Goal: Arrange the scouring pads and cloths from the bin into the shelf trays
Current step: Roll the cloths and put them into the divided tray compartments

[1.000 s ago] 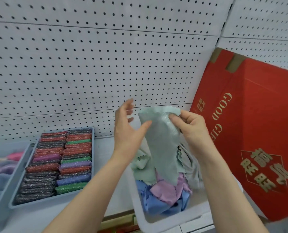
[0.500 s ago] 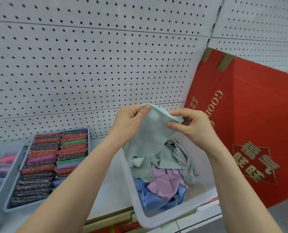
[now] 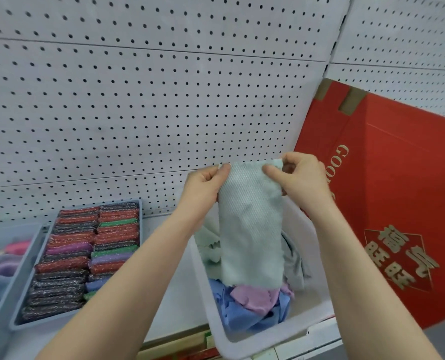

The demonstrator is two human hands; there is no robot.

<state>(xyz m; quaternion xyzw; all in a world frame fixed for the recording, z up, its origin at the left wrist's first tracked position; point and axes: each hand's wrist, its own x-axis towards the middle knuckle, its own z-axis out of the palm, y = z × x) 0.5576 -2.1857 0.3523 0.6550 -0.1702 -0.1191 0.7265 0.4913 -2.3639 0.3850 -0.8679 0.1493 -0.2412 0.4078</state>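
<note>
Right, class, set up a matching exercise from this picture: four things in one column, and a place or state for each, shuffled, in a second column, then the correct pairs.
Things:
1. mint-green cloth
2. scouring pads
3. red box
4. lilac cloth

Places or states:
A. leaning against the pegboard on the right
B. lying crumpled in the white bin
C. held up by its top corners in the left hand and right hand
D. packed in two rows in a grey tray

Pairs: 1-C, 2-D, 3-A, 4-B
</note>
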